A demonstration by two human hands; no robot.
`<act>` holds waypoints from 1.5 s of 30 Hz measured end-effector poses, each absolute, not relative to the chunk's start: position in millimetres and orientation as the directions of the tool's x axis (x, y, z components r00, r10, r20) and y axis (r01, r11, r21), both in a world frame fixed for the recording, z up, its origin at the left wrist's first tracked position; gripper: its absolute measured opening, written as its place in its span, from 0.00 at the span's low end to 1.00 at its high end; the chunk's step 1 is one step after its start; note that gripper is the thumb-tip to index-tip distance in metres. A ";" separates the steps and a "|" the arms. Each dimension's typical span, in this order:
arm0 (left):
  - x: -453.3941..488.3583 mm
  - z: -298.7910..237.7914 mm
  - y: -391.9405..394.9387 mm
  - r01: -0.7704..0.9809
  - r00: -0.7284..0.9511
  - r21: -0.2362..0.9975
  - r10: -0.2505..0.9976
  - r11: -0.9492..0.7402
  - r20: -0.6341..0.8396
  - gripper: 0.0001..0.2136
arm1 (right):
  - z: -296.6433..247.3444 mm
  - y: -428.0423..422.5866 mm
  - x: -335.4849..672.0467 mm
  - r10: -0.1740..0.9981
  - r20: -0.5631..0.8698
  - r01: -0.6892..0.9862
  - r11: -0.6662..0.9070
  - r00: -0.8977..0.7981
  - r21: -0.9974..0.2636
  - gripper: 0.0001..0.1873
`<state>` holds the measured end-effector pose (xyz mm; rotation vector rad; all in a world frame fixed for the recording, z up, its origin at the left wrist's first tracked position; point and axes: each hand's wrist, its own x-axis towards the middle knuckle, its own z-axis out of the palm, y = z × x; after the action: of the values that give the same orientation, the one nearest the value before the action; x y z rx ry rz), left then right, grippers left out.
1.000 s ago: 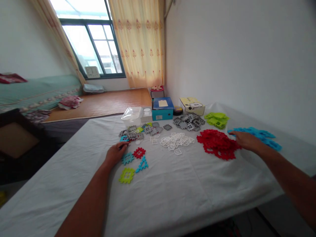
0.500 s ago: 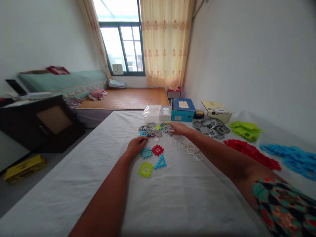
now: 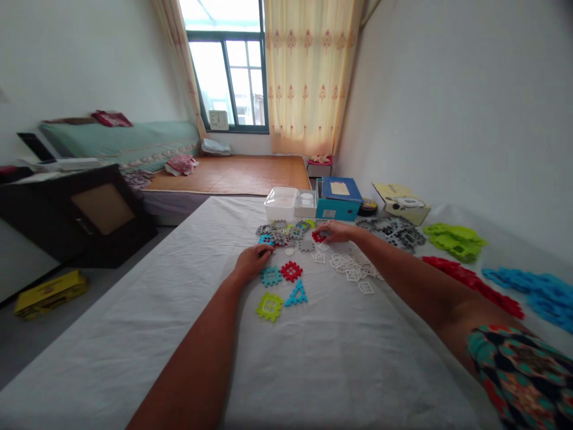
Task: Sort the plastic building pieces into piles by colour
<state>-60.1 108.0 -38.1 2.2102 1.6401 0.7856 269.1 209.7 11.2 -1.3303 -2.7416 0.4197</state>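
My right hand (image 3: 339,232) is at the right edge of a mixed pile of toothed plastic building pieces (image 3: 283,233), its fingers closed on a red building piece (image 3: 318,236). My left hand (image 3: 253,263) rests on the white cloth with its fingers curled; what they hold, if anything, is hidden. Just beyond those fingertips lies a blue window piece (image 3: 265,239). Nearer to me are a teal square piece (image 3: 271,276), a red window piece (image 3: 291,271), a blue triangle piece (image 3: 297,294) and a lime-green window piece (image 3: 269,306).
Thin white frames (image 3: 353,267) lie under my right forearm. Heaps of grey (image 3: 394,233), green (image 3: 454,240), red (image 3: 474,283) and blue pieces (image 3: 532,292) line the right side. A clear plastic tub (image 3: 281,204) and a blue box (image 3: 339,199) stand at the back.
My right hand has drawn back slightly from the pile, and a red piece now shows at its fingers. A grey piece now shows at the pile's near edge. My left hand stays put.
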 end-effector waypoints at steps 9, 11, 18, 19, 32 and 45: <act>-60.7 -38.6 108.7 0.786 0.210 0.527 0.942 -0.323 0.263 0.14 | 1.3 209.1 266.9 0.860 0.013 0.860 0.510 -0.509 -0.039 0.26; -61.2 -39.2 109.4 0.785 0.212 0.529 0.942 -0.322 0.260 0.14 | 1.6 206.3 259.0 0.881 -0.042 0.882 0.472 -0.472 -0.015 0.24; -62.2 -34.5 109.0 0.777 0.219 0.545 0.946 -0.316 0.238 0.15 | 11.5 200.6 240.0 0.890 0.157 0.762 0.449 -0.428 -0.467 0.35; -62.4 -33.8 109.0 0.778 0.219 0.544 0.947 -0.314 0.234 0.15 | 12.7 198.1 239.2 0.911 0.161 0.668 0.391 -0.381 -0.633 0.33; -69.3 -36.5 119.5 0.806 0.218 0.508 0.950 -0.305 0.224 0.19 | 71.9 64.2 435.6 0.973 0.089 0.760 0.222 -0.212 -0.611 0.27; -60.0 -34.3 110.8 0.825 0.186 0.493 0.957 -0.275 0.224 0.17 | 46.9 11.7 438.3 0.927 0.264 0.923 0.323 -0.265 -0.208 0.21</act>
<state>-60.0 110.8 -34.3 2.2014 1.7046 0.7242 438.3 11.7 46.9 -1.6522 -2.2596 0.0177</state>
